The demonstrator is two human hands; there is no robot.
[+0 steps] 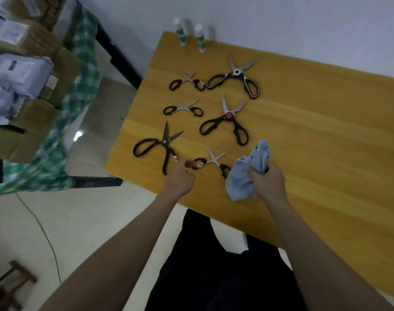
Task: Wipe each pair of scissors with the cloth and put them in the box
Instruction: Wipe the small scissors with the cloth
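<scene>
Wooden table (303, 131) bears six scissors (225, 122); right hand (269, 180) grips one cloth (247, 173), left hand (180, 176) loosely curled, empty.

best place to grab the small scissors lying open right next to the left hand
Take the small scissors by the near-left handle loop, coming from the left where the left hand already hovers. They lie flat and spread open, blades pointing away, and the other loop sits beside the cloth held in the right hand.

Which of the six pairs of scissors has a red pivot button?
The large black-handled scissors in the middle of the right-hand column. Their pivot is a red disc; the big pair behind them has a white one, and the rest show none.
</scene>
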